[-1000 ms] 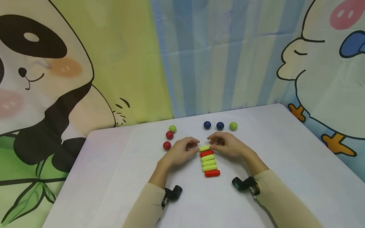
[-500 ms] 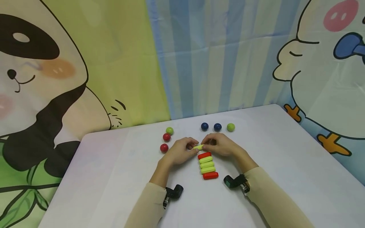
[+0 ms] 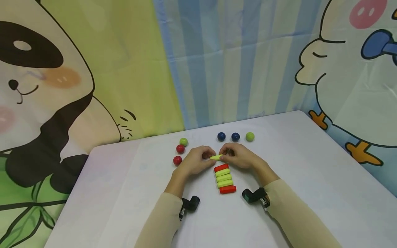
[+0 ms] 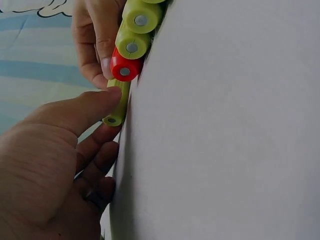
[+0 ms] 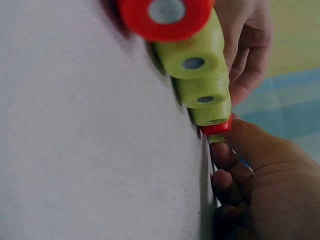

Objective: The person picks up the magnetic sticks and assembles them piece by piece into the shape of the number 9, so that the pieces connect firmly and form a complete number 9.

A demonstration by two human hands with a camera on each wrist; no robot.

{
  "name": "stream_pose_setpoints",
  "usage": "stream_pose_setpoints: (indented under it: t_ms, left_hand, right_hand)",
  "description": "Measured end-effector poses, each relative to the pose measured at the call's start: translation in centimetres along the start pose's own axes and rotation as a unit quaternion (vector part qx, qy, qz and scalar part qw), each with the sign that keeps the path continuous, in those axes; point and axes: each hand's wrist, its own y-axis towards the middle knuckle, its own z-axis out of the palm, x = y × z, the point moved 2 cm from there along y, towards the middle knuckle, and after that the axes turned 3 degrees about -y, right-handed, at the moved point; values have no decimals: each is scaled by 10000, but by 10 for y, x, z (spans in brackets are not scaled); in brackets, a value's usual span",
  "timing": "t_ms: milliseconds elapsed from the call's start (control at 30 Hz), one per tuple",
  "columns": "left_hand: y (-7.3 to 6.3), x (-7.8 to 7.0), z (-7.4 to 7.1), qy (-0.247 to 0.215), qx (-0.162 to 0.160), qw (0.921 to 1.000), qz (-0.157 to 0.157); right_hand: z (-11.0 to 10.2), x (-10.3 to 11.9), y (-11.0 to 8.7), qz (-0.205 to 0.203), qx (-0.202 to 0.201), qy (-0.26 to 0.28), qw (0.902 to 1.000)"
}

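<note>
A yellow-green magnetic rod (image 3: 216, 157) lies crosswise between the two hands. My left hand (image 3: 196, 160) pinches its left end between thumb and fingers. At the other end, my right hand (image 3: 240, 155) holds it the same way. The left wrist view shows the left thumb over this rod (image 4: 119, 111) and a grey metal disc in its end. Just nearer than the held rod is a row of similar rods: a red rod (image 3: 221, 167), three yellow-green rods (image 3: 224, 178) and another red rod (image 3: 227, 189) closest to me. A small gap separates the held rod from the row.
Two red balls (image 3: 177, 160) and a green ball (image 3: 183, 141) sit left of the hands. Beyond the right hand stand two blue balls (image 3: 235, 137) and another green ball (image 3: 250, 136). The white table (image 3: 124, 206) ends at a printed curtain (image 3: 217, 69).
The yellow-green rod has moved away from the far end of the row, opening a gap. Both hands moved with it. The head view has shifted slightly.
</note>
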Motion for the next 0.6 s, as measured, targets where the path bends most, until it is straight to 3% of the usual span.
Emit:
stream_pose_setpoints:
  t_ms: [333, 600]
  left_hand:
    - [5, 11, 17, -447, -248, 9987, -35]
    - [3, 14, 13, -320, -704, 9970, 62]
  right_hand:
    - [5, -8, -7, 119, 48, -201, 9997]
    - [0, -4, 3, 26, 121, -103, 9999]
